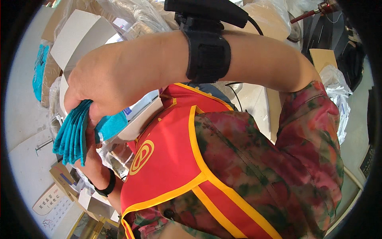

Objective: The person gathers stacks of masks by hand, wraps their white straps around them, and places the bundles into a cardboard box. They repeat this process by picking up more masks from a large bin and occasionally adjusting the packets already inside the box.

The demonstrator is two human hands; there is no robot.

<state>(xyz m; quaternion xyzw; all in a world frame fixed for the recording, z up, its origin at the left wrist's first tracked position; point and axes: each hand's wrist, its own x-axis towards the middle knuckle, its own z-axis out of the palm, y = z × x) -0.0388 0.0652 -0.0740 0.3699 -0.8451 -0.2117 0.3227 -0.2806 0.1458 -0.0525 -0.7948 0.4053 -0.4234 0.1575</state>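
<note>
My right arm reaches across to the left, and my right hand (97,81) is closed on a stack of teal ribbed knit pieces (71,133). Their layered edges fan downward from my fingers. Below and behind the stack is my left hand (91,153), mostly covered by it, so its fingers are hidden. Beside my right hand, more teal knit fabric (111,127) lies at an open white carton (143,119) close to my red apron. Whether the knit pieces are gloves or socks does not show.
An open box flap (81,38) stands up at the upper left, near another teal bundle (39,73) beside cardboard. Clear plastic wrapping (139,18) covers goods at the top. Small cartons (65,179) sit at the lower left. A black strap device (209,55) is on my right forearm.
</note>
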